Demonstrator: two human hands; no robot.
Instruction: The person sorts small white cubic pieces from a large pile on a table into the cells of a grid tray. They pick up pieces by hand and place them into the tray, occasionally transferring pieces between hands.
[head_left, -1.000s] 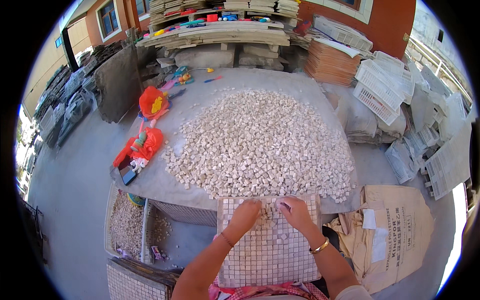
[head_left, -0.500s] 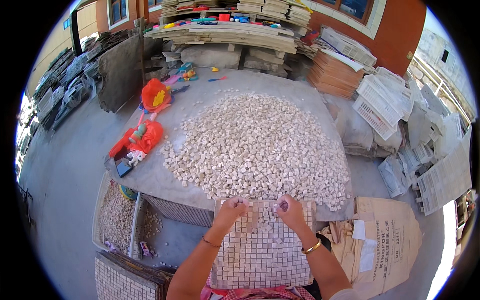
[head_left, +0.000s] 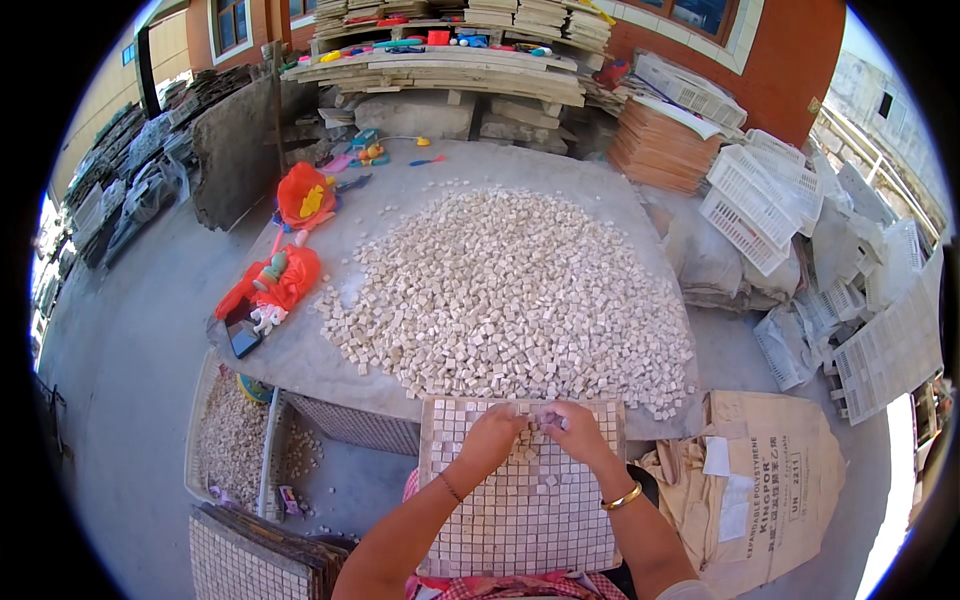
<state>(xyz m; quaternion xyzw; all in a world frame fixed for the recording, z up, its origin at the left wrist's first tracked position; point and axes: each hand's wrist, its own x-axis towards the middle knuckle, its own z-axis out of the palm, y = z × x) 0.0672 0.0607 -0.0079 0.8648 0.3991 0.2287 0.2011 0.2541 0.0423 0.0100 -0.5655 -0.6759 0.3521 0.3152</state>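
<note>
A square gridded tray (head_left: 505, 510) lies before me, its cells mostly filled with small pale square stone tiles. My left hand (head_left: 494, 440) is over its upper part, fingers bent and closed at the tips. Close beside it, my right hand (head_left: 574, 428) is pinched, thumb and fingers together. What either set of fingertips holds is too small to make out. Several loose tiles (head_left: 525, 447) lie on the grid just below and between the hands. Beyond the tray's far edge, a large heap of tiles (head_left: 510, 290) spreads over a grey stone slab (head_left: 300, 365).
Left of the tray are a white crate (head_left: 196, 440) of stone pieces and a stack of filled trays (head_left: 245, 560). Red plastic bags (head_left: 292, 280) and a phone (head_left: 243, 338) sit on the slab's left edge. At right lie a flattened brown sack (head_left: 780, 470) and white plastic crates (head_left: 750, 210).
My left hand has moved right and slightly down, and my right hand slightly left and down, so they are nearly together. The loose tiles between them are rearranged.
</note>
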